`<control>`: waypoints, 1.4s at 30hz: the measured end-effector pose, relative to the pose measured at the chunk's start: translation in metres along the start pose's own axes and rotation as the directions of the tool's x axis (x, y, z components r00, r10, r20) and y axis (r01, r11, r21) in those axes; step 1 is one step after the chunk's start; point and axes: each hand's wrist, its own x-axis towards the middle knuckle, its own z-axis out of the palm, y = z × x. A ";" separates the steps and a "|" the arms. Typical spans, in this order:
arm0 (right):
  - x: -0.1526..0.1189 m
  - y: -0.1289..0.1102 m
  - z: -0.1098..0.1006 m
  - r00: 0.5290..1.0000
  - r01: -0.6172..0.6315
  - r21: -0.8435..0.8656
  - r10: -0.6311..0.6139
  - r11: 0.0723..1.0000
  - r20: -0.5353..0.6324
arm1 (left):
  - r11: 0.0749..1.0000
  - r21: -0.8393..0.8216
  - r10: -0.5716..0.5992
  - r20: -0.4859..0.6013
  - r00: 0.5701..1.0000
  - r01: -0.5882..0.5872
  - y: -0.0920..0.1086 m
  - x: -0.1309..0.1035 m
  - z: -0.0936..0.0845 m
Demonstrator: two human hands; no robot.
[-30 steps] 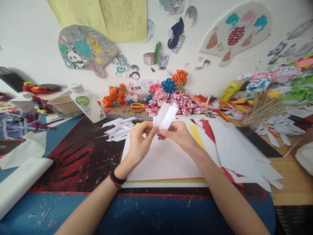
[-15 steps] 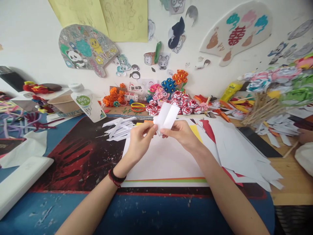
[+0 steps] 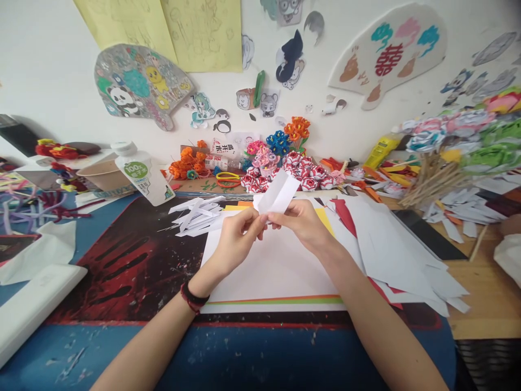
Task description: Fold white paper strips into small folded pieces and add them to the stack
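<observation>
A small folded piece of white paper (image 3: 279,193) is held up above the table, its creased upper part tilted to the right. My left hand (image 3: 243,233) pinches its lower left edge between thumb and fingers. From the right, my right hand (image 3: 299,220) grips the bottom of the same paper, the two thumbs almost touching. Below both hands lies a stack of large white sheets (image 3: 268,271), with green and orange edges showing at the front. The fingertips behind the paper are hidden.
White paper strips (image 3: 197,214) lie left of the stack, more cut sheets (image 3: 401,250) to the right. Paper flowers (image 3: 301,171) and a tilted white bottle (image 3: 142,174) stand at the back. A white case (image 3: 38,309) is at the left, and part of another person shows at the right edge.
My left hand has shifted slightly right, closer to my right hand. The folded paper has turned and leans further to the right. The view has moved slightly.
</observation>
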 end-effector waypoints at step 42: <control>0.001 0.001 -0.003 0.975 -0.183 -0.061 0.189 0.981 0.120 | 0.987 0.151 0.072 -0.078 0.994 -0.059 -0.001 0.006 -0.013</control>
